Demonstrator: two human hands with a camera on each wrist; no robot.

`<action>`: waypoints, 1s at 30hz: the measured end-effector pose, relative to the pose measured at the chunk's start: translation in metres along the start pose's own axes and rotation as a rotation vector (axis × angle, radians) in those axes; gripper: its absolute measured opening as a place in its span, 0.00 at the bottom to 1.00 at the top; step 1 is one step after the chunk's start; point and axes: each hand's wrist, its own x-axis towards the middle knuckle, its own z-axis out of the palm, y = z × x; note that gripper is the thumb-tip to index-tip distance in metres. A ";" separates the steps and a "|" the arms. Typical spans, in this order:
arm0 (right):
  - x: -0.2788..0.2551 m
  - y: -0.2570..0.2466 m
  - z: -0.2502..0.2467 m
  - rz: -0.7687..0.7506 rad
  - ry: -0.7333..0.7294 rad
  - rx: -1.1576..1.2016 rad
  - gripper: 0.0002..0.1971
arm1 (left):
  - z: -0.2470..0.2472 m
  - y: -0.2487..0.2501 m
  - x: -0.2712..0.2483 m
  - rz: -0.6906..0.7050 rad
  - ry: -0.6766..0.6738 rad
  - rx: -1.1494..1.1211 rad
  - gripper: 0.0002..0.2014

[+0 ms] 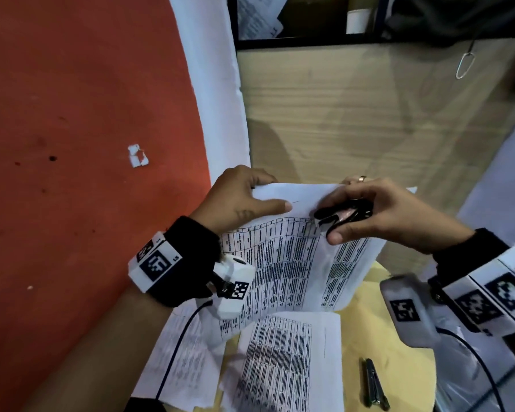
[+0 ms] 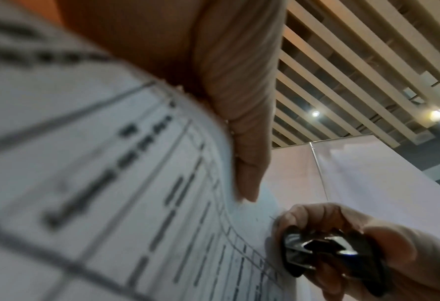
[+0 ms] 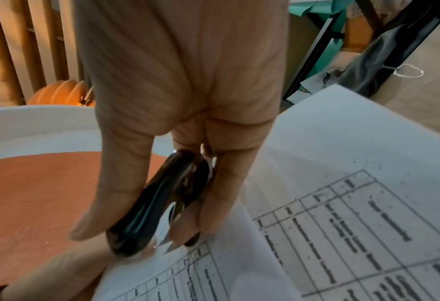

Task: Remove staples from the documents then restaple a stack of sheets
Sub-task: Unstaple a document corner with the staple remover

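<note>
A red floor fills the left of the head view, with a pale wood panel standing behind the work area and a round yellow table low in the frame. On that table lie loose printed sheets — tables of dark text — and a grey metal stapler lies just to their right, apart from both hands. Above them a stapled document is held up off the table, its top edge curling away from the camera.

The left hand grips the document's upper left part, thumb laid flat along the printed face and fingers wrapped behind the top edge; the left wrist view shows that thumb pressed on the page. The right hand is curled round a black staple remover, thumb on one side and fingers on the other, squeezing it — in the right wrist view the metal claws point down at the paper's edge near the table heading. Whether the claws have caught a staple cannot be made out. A small torn scrap of white paper lies on the floor
</note>
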 end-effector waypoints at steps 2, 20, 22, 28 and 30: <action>0.000 0.002 0.002 -0.003 -0.001 0.016 0.32 | -0.001 0.000 0.000 0.002 0.002 -0.011 0.10; 0.011 -0.008 0.048 -0.492 0.469 -0.909 0.16 | -0.010 0.010 0.001 -0.073 -0.024 -0.038 0.11; 0.012 -0.007 0.048 -0.512 0.448 -0.910 0.16 | -0.010 0.011 0.002 -0.077 -0.042 -0.054 0.14; 0.015 -0.008 0.047 -0.511 0.378 -0.963 0.17 | -0.005 0.015 0.003 -0.054 0.005 -0.027 0.19; 0.016 -0.008 0.047 -0.524 0.385 -0.976 0.16 | -0.005 0.016 0.004 -0.062 0.027 -0.029 0.16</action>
